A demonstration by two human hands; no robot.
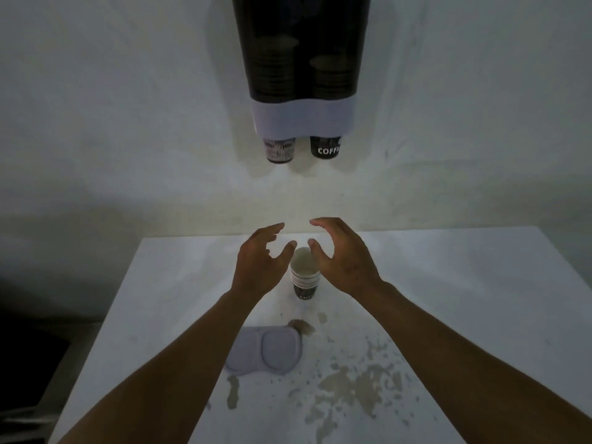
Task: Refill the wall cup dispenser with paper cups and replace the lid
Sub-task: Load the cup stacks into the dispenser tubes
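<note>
The wall cup dispenser (301, 59) hangs at the top centre, a dark see-through double tube with a pale grey base. Stacked cups show inside both tubes. A patterned cup (279, 149) and a black "COFFEE" cup (325, 147) stick out below it. On the table stands a short stack of paper cups (305, 277), mouth up. My left hand (261, 261) and my right hand (341, 257) hover on either side of the stack's rim, fingers spread and curved, holding nothing. The grey two-lobed lid (264, 350) lies flat on the table nearer to me.
The white table (464, 283) has worn, flaking patches of brown at the front right and near the lid. A white wall rises behind it. Dark floor or furniture lies off the table's left edge.
</note>
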